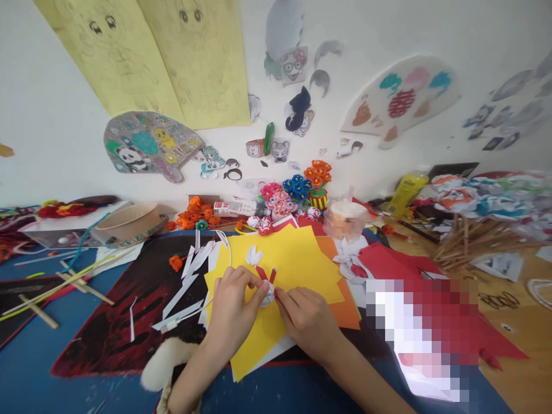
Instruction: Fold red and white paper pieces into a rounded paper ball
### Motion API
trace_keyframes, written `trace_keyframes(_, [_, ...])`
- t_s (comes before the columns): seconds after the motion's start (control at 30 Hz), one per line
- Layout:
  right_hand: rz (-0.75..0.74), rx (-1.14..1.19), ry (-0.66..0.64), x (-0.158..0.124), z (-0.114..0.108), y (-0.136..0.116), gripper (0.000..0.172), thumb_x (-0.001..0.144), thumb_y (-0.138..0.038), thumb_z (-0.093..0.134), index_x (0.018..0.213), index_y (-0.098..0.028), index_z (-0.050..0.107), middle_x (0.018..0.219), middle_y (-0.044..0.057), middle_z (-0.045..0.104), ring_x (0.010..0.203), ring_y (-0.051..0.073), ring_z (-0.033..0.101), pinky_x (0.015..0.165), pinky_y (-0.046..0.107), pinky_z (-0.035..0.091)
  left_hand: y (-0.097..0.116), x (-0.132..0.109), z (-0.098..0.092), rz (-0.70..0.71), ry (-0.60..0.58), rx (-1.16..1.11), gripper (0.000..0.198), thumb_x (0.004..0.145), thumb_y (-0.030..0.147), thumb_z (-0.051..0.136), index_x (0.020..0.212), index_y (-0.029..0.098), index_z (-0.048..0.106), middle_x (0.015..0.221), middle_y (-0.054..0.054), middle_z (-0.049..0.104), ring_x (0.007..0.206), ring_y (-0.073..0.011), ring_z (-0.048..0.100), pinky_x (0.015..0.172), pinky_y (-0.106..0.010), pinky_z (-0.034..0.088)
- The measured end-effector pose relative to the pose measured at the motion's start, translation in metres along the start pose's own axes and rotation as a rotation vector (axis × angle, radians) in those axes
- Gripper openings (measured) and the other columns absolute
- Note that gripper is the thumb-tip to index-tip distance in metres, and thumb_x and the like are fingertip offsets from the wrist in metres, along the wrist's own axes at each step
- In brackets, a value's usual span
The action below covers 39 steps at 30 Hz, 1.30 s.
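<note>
Head view: left hand (241, 296) and right hand (306, 319) close together, fingertips pinching opposite sides of small white paper piece (268, 298); red strips (273, 275) just above it, over yellow sheets (302, 259) on desk (259, 397).

The left hand (236, 292) and right hand (307, 317) pinch close together, fingers (288, 302) curled, with the arms (195, 368) slanting in behind them.

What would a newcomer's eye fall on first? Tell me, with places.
Bright yellow sheets at centre likely come first, with the left hand and right hand at some small red and white paper over them. Behind, near the wall, stand blue flowers beside orange and pink ones.
</note>
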State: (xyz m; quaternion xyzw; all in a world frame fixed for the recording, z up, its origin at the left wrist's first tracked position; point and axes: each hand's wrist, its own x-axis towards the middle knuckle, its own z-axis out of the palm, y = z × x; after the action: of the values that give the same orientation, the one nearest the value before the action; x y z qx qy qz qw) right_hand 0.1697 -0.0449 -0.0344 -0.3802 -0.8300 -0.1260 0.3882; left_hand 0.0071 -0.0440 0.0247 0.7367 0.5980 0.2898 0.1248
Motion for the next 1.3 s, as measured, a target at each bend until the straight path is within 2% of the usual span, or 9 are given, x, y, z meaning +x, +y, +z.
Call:
trace_keyframes(0.23, [0.146,0.168,-0.037,0.001,-0.003,0.005,0.023,0.098,-0.016,0.045,0.102,-0.011,0.067,0.073,0.007,0.067,0.065,0.020,0.062,0.060,0.031,0.045,-0.013,0.005,-0.007,0.059,0.010,-0.208,0.017,0.090,0.028,0.056,0.078,0.020,0.064,0.080,-0.002,0.065,0.075,-0.0189,0.057,0.068,-0.032,0.043])
trace_keyframes(0.33, [0.285,0.386,-0.058,0.003,-0.004,0.014,0.022,0.097,-0.020,0.049,0.112,-0.017,0.064,0.089,0.009,0.071,0.080,0.022,0.066,0.069,0.032,0.051,-0.023,0.008,-0.016,0.170,0.042,-0.242,0.014,0.091,0.028,0.057,0.101,0.023,0.066,0.100,-0.006,0.065,0.086,-0.0190,0.059,0.074,-0.032,0.048])
trace_keyframes(0.47, [0.387,0.596,-0.165,0.004,-0.003,0.028,0.020,0.094,-0.020,0.052,0.110,-0.021,0.064,0.099,0.008,0.071,0.090,0.023,0.067,0.076,0.034,0.053,-0.036,0.008,-0.019,0.319,-0.059,-0.224,0.045,0.092,0.025,0.058,0.136,0.029,0.048,0.130,-0.009,0.056,0.112,-0.0211,0.056,0.094,-0.037,0.047])
trace_keyframes(0.53, [0.394,0.677,-0.235,0.004,-0.002,0.033,0.018,0.094,-0.021,0.053,0.106,-0.021,0.065,0.104,0.008,0.069,0.095,0.023,0.066,0.082,0.036,0.053,-0.040,0.008,-0.016,0.366,-0.046,-0.116,0.033,0.093,0.025,0.057,0.126,0.027,0.057,0.126,-0.008,0.061,0.113,-0.0230,0.057,0.094,-0.039,0.047])
trace_keyframes(0.67, [0.411,0.741,-0.305,0.004,-0.001,0.040,0.023,0.094,-0.024,0.054,0.116,-0.023,0.062,0.114,0.009,0.064,0.105,0.023,0.062,0.091,0.038,0.051,-0.043,0.004,-0.007,0.449,-0.072,0.036,0.019,0.096,0.028,0.052,0.090,0.021,0.069,0.088,-0.003,0.073,0.080,-0.0195,0.067,0.072,-0.032,0.051])
trace_keyframes(0.87, [0.582,0.484,-0.143,0.003,-0.004,0.041,0.027,0.096,-0.029,0.048,0.120,-0.023,0.058,0.116,0.010,0.062,0.108,0.026,0.059,0.091,0.042,0.050,-0.039,-0.012,0.012,0.393,0.051,0.159,0.022,0.099,0.024,0.043,0.095,0.017,0.064,0.079,-0.004,0.071,0.067,-0.0179,0.067,0.059,-0.028,0.051])
trace_keyframes(0.97, [0.549,0.504,-0.258,0.005,-0.008,0.037,0.021,0.093,-0.034,0.056,0.109,-0.023,0.063,0.107,0.008,0.065,0.099,0.025,0.062,0.085,0.040,0.052,-0.035,-0.020,0.018,0.486,0.023,0.256,0.026,0.100,0.022,0.039,0.089,0.017,0.063,0.072,-0.003,0.068,0.062,-0.0181,0.065,0.056,-0.029,0.049])
trace_keyframes(1.1, [0.440,0.555,-0.419,0.008,-0.011,0.030,0.033,0.084,-0.035,0.070,0.115,-0.025,0.064,0.116,0.008,0.064,0.107,0.027,0.060,0.094,0.044,0.049,-0.032,-0.024,0.018,0.502,-0.023,0.163,0.022,0.099,0.025,0.044,0.091,0.018,0.063,0.073,-0.003,0.068,0.063,-0.0171,0.064,0.057,-0.027,0.046])
trace_keyframes(1.3, [0.453,0.627,-0.421,0.005,-0.006,0.029,0.044,0.081,-0.033,0.073,0.122,-0.026,0.060,0.127,0.008,0.056,0.119,0.026,0.054,0.101,0.042,0.046,-0.033,-0.011,0.007,0.371,0.087,0.070,0.015,0.095,0.027,0.054,0.087,0.019,0.063,0.077,-0.002,0.068,0.070,-0.0182,0.059,0.063,-0.031,0.042])
